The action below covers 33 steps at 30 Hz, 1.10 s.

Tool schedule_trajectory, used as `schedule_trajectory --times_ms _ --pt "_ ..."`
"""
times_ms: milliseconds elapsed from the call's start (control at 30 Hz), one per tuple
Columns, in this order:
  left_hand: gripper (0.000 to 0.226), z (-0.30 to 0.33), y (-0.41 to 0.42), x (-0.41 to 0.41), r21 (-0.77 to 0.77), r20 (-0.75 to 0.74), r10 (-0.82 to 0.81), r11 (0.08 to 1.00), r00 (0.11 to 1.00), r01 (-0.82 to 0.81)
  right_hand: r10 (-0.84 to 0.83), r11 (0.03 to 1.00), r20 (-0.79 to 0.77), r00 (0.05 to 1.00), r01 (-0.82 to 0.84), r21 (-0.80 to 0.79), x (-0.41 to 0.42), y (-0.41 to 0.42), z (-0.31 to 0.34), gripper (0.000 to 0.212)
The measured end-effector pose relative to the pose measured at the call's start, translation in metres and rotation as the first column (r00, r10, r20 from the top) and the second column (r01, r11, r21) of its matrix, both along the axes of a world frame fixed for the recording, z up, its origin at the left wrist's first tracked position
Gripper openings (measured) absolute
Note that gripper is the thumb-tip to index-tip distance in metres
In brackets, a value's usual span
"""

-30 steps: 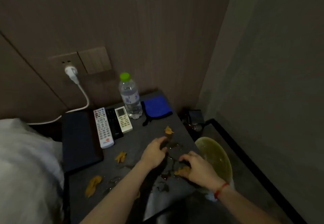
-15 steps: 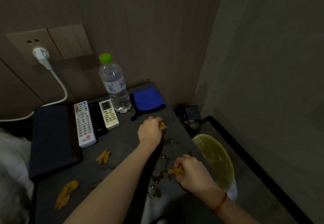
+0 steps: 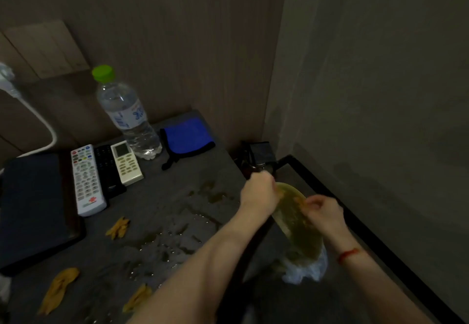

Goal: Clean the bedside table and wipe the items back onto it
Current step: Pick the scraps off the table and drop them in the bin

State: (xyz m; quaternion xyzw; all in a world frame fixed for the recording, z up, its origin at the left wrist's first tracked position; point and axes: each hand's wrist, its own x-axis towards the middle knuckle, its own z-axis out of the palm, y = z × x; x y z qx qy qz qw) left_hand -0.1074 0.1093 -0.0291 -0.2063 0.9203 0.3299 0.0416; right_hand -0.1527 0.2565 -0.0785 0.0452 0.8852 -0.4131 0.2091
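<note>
Both hands hang over the bin [image 3: 299,224] beside the tabletop [image 3: 162,196]: left hand [image 3: 258,191] curled, contents unclear; right hand [image 3: 322,209] pinching an orange peel scrap [image 3: 303,200]. Three peels [image 3: 118,227] and a spill [image 3: 165,242] remain near the remotes [image 3: 87,181], bottle [image 3: 127,115] and blue cloth [image 3: 186,135]. Litter clearing appears underway; next, gathering those peels, then wiping.

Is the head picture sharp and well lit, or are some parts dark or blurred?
Head view: dim overall, grainy; both hands over the bin are motion-blurred; wet patches on the table glint; the bottle and remotes stay fairly clear.
</note>
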Motion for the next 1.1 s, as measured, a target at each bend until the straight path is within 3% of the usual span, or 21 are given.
schedule_trajectory --times_ms 167,367,533,633,767,933,1100 --pt "0.027 -0.025 0.048 -0.017 -0.127 0.227 -0.165 0.972 0.96 0.198 -0.117 0.99 0.238 0.964 0.132 -0.047 -0.007 0.01 -0.049 0.003" --pt "0.03 -0.034 0.051 -0.021 -0.151 0.248 -0.17 0.966 0.954 0.211 -0.131 0.986 0.23 0.964 0.151 -0.074 -0.014 0.013 -0.063 0.019" --pt "0.036 -0.019 0.035 -0.017 0.022 0.024 -0.068 0.997 0.997 0.068 -0.093 0.987 0.144 0.985 0.11 -0.118 -0.012 0.011 -0.043 0.021" --pt "0.039 -0.002 0.02 -0.003 0.067 -0.131 -0.017 0.997 0.991 0.026 -0.021 0.992 -0.067 0.998 0.013 -0.126 -0.007 -0.002 -0.011 0.024" --pt "0.037 0.025 -0.009 0.036 0.063 -0.3 0.143 0.99 0.943 -0.129 0.117 0.963 -0.327 0.938 -0.188 -0.194 0.022 -0.045 0.054 0.021" --pt "0.036 0.047 -0.065 0.112 0.058 -0.238 0.47 0.88 0.85 -0.471 0.343 0.853 -0.398 0.851 -0.46 -0.248 0.085 -0.12 0.091 0.019" --pt "0.036 0.051 -0.118 0.188 -0.039 -0.099 0.665 0.74 0.74 -0.671 0.594 0.716 -0.34 0.729 -0.672 -0.188 0.145 -0.186 0.081 0.027"
